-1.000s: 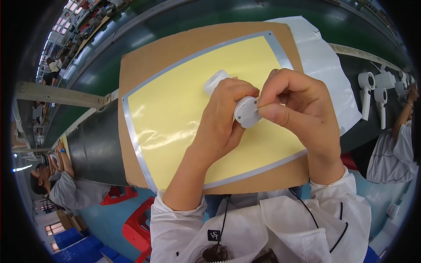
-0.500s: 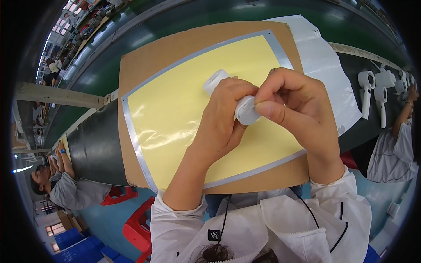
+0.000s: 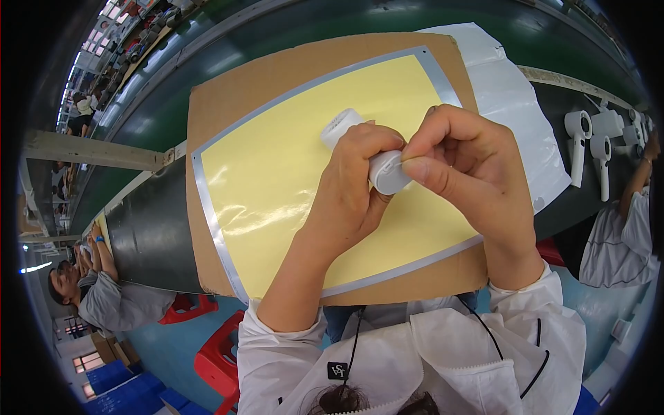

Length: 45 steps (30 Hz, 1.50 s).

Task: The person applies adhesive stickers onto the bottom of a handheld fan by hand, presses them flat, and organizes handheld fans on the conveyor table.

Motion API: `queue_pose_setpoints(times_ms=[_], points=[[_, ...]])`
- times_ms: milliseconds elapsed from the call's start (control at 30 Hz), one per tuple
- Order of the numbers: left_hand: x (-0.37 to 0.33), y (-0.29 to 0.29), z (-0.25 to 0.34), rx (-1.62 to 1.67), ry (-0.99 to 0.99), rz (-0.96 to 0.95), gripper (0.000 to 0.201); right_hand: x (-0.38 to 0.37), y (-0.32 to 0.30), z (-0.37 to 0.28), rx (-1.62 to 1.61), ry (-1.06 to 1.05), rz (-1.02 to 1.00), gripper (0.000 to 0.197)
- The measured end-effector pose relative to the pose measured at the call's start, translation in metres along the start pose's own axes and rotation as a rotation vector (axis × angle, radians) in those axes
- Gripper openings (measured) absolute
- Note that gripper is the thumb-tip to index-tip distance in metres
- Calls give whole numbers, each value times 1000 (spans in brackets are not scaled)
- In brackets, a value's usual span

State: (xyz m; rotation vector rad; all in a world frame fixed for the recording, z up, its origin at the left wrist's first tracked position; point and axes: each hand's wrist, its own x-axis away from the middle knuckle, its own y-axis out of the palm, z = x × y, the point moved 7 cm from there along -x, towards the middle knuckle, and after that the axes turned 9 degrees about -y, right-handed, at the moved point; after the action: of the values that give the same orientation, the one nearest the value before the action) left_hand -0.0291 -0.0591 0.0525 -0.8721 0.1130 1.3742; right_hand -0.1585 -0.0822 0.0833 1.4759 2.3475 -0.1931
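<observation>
My left hand (image 3: pixel 353 183) is wrapped around a white rounded device. Its round end face (image 3: pixel 389 174) points toward my right hand, and a small slot shows on it. A white cylindrical part (image 3: pixel 341 127) sticks out beyond my left knuckles; whether both parts are one piece is hidden by the hand. My right hand (image 3: pixel 463 162) pinches thumb and forefinger together right at the edge of the end face. Whatever sits between those fingertips is too small to make out. Both hands are above a yellow sheet with a grey border (image 3: pixel 263 173).
Brown cardboard (image 3: pixel 228 104) lies under the yellow sheet, with white plastic sheeting (image 3: pixel 515 104) beside it. White handheld fan-like devices (image 3: pixel 577 142) rest on the dark belt (image 3: pixel 149 232) at right. A co-worker (image 3: pixel 124 297) sits left, another (image 3: pixel 619 235) right. A red stool (image 3: pixel 220 360) stands behind left.
The device's end face has turned slightly in my left hand, so its slot sits closer to my right fingertips. Otherwise both hands keep nearly the same place.
</observation>
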Motion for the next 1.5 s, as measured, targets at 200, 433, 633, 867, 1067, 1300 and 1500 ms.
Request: queue_pose_setpoints(times_ms=[200,433,633,867,1067,1300,1500], points=[[0,1,-1,13,-17,-13,44,0,-2,0,8,-23,-2,6],[0,0,0,0,-5,-13,43,1,-1,1,-8,2,7,5],[1,1,-1,8,-10,-12,44,1,-1,1,4,-1,10,6],[0,1,-1,-2,-4,-6,44,1,-1,1,7,-2,16,7],[0,2,-1,-10,1,-8,44,1,-1,1,19,-5,24,7],[1,1,-1,-9,-17,-4,44,1,1,1,51,-13,21,8],[0,2,-1,0,-4,-8,45,2,0,0,69,-16,32,8]])
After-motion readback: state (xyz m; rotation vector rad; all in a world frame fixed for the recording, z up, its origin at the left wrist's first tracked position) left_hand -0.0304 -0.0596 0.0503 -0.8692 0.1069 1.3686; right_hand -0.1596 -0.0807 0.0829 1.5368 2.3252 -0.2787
